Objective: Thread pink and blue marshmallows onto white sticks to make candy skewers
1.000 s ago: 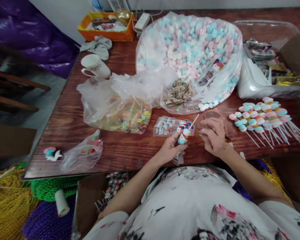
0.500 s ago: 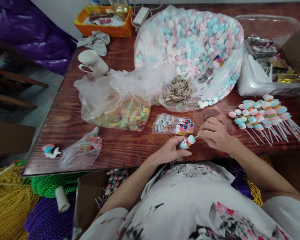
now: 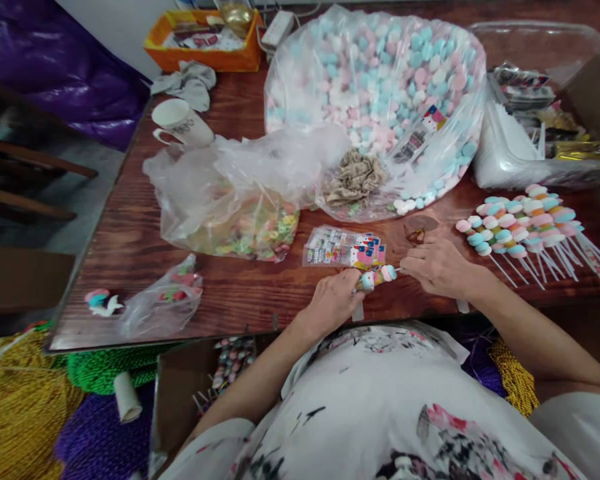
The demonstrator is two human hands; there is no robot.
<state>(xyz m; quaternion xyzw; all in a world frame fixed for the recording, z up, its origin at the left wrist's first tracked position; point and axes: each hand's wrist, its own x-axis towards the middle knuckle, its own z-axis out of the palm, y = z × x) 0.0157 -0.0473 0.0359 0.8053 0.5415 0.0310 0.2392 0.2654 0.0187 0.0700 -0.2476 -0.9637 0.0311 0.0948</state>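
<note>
A marshmallow skewer point(image 3: 383, 275) in pink, white and blue lies level between my two hands near the table's front edge. My left hand point(image 3: 336, 297) is closed around its left end, where a printed clear wrapper seems to cover the candies. The fingers of my right hand point(image 3: 440, 267) pinch the white stick at the other end. Just beyond my right hand sit some gold twist ties point(image 3: 415, 233). A fanned stack of printed clear wrappers point(image 3: 340, 247) lies behind my left hand. Finished-looking marshmallow skewers point(image 3: 523, 223) are piled to the right, sticks pointing toward me.
A large bag of marshmallows point(image 3: 380, 73) fills the back, with a crumpled cloth point(image 3: 356, 177) at its front. Left of it are a bag of gummy candies point(image 3: 260, 233), a mug point(image 3: 183, 123) and an orange tray point(image 3: 200, 60). A clear bin point(image 3: 510, 170) stands right.
My left hand's thumb and fingers have closed in on the skewer's wrapped end. My right hand has shifted slightly right, uncovering more of the twist ties.
</note>
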